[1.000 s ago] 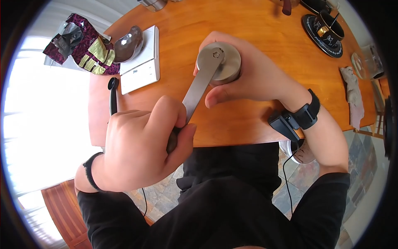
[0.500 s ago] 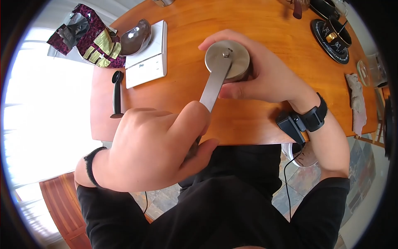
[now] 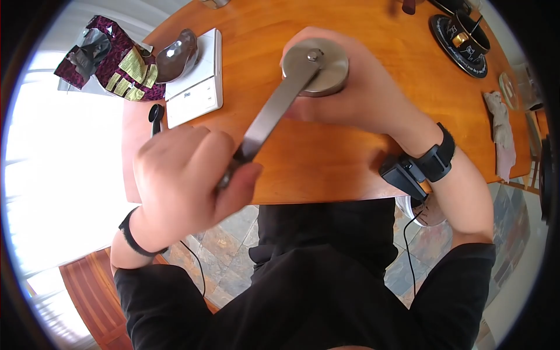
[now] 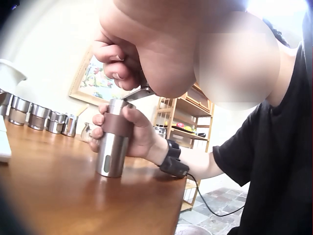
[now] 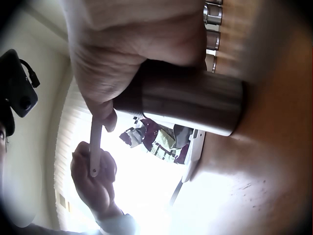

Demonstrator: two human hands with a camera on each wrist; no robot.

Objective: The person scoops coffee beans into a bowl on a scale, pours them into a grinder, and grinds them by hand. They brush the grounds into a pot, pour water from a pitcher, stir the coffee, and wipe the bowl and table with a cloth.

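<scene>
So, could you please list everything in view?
Table: one, brown, foreground
Grinder: one, silver-brown, upper centre
Scale: one, white, table's left
Dish: one, brownish, on scale
Bag: one, purple, beside scale
Scoop: one, black, near scale
Saucer: one, black, table's right
Cup: one, black, on saucer
Cloth: one, greyish, table's right
Metal containers: several, silver, far side
Picture: one, multicoloured, background
Shelf: one, brown, background
Seat: one, brown, lower left
Sleeves: two, black, lowermost
Left fingers: one set, bare, on crank
Right fingers: one set, bare, around grinder
</scene>
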